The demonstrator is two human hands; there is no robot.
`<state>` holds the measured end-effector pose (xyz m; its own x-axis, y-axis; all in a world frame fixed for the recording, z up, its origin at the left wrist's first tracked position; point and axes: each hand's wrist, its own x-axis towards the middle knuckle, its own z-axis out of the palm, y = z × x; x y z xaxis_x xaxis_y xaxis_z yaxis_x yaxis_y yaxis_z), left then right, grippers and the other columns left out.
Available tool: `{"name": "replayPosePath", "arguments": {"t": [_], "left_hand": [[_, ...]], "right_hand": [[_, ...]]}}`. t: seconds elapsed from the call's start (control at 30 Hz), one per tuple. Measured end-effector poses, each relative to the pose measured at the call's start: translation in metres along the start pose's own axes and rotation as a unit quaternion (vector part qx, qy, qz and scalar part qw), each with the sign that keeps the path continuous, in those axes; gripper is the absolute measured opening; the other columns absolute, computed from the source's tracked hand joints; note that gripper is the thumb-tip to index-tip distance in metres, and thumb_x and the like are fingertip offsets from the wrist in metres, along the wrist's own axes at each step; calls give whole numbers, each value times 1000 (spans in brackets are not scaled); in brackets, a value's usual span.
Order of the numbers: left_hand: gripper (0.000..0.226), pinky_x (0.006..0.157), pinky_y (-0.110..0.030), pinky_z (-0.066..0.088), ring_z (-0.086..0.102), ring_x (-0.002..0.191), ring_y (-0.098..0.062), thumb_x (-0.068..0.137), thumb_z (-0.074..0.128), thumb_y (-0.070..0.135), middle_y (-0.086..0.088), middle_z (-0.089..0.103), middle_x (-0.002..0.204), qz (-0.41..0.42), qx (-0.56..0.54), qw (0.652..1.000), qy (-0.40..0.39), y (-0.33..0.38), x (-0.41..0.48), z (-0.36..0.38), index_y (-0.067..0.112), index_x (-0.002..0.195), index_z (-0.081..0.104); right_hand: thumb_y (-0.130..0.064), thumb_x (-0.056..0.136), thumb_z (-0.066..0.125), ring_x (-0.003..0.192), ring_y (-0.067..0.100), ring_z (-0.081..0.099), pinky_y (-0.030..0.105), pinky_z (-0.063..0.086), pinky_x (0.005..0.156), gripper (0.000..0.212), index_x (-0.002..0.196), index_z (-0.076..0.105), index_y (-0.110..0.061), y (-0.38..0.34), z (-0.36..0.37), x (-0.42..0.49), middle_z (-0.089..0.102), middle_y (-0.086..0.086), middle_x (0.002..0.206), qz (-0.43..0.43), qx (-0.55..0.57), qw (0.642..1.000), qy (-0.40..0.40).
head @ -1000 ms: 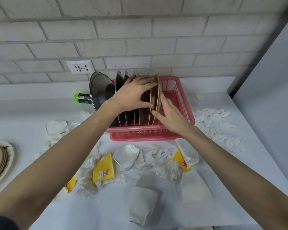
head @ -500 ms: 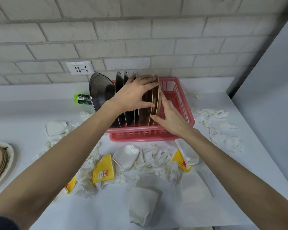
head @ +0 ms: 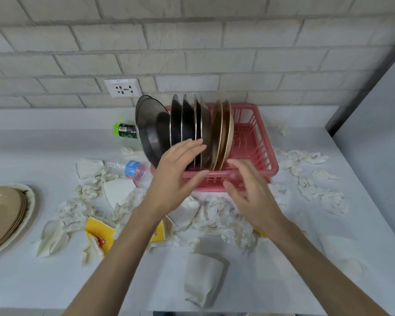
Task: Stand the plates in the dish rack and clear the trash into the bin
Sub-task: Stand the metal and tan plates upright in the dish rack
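Here, plates [head: 187,124] stood in a rack [head: 257,139].
Left hand [head: 176,179] and right hand [head: 253,192] hovered before it, fingers relaxed, empty.

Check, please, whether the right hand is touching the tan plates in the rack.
Cannot tell: the head view shows the right hand blurred beside the tan plates.

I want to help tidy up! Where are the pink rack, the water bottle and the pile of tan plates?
pink rack [head: 263,147]: head view, on its right side wall.
water bottle [head: 132,168]: head view, on its blue label.
pile of tan plates [head: 2,213]: head view, on the top plate's middle.
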<state>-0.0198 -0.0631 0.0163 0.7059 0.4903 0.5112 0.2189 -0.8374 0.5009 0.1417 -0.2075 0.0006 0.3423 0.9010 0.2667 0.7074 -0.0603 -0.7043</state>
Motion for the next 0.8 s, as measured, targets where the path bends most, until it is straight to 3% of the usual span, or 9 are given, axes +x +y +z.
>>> {"name": "replayPosePath", "arguments": {"t": [0.23,0.3,0.4,0.67,0.8], "left_hand": [[48,115,-20,26,39,138,-3,91,67,35,13,51,145,-126,-33,991,37,-7,-70,-23,22,136,57],[49,113,-22,30,40,137,-4,90,67,35,15,52,143,-157,-43,986,39,-17,-93,-36,23,136,57],[47,110,-27,37,44,134,-6,90,67,38,20,54,138,-201,-55,977,55,-35,-128,-64,25,134,58],[37,99,-14,38,51,122,-2,92,65,36,25,58,125,-309,-26,948,76,-118,-232,-173,29,128,63],[28,96,-16,42,55,115,0,93,66,26,24,62,119,-357,4,929,97,-171,-286,-231,27,122,66]], "right_hand": [[-42,99,45,114,2,49,23,45,92,47,143,39,-28,-32,51,-14,41,-20,133,-13,41,997,-57],[-39,98,47,114,2,49,21,46,86,44,141,41,-31,-45,69,-16,41,-23,130,-21,53,996,-75],[-35,99,50,116,0,48,18,43,89,40,138,43,-31,-69,103,-15,41,-24,129,-45,49,992,-106],[-27,98,55,110,3,52,21,46,87,32,130,49,-27,-165,231,10,43,-21,122,-103,51,974,-195],[-27,98,53,108,-1,51,19,45,86,30,128,50,-28,-211,300,26,43,-23,119,-116,56,963,-238]]}}
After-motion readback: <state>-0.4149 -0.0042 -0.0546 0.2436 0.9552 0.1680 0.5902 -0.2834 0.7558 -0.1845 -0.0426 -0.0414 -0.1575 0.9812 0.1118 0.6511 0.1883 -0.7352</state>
